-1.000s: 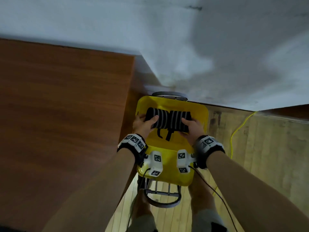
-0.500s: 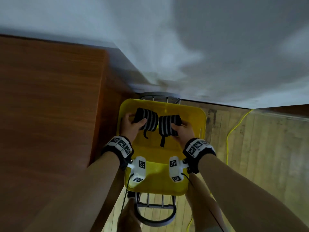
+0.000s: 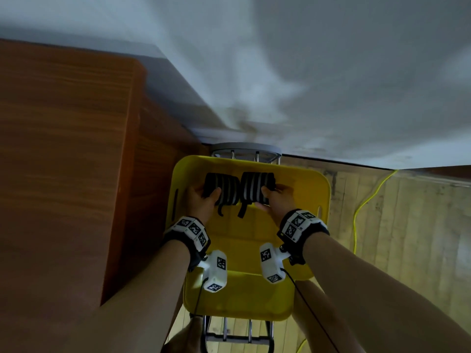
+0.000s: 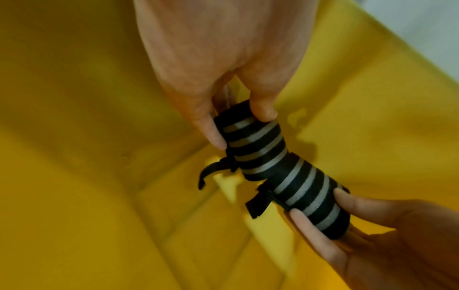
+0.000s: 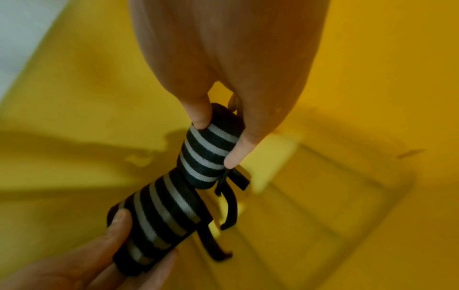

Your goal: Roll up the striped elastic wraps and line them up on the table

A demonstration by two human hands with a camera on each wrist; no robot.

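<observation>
Two rolled black-and-white striped wraps are held end to end over a yellow plastic bin [image 3: 323, 200]. My left hand [image 3: 211, 197] grips the left roll [image 3: 225, 191], thumb on top and fingers underneath. My right hand [image 3: 267, 197] grips the right roll [image 3: 256, 186] the same way. A black strap tail hangs from each roll. In the left wrist view my left hand [image 4: 240, 128] pinches its roll [image 4: 255, 149], which touches the other roll [image 4: 308, 198]. In the right wrist view my right hand [image 5: 216, 141] holds its roll [image 5: 206, 159] beside the left roll [image 5: 161, 213].
A brown wooden table [image 3: 63, 174] stands directly left of the bin, its edge close to my left forearm. The bin rests on a metal wire stand [image 3: 246, 149] against a white wall. A yellow cable [image 3: 367, 202] runs over the wooden floor at right.
The rolls were joined a second ago, were apart half a second ago, and now meet end to end. Both hands keep their grip over the bin.
</observation>
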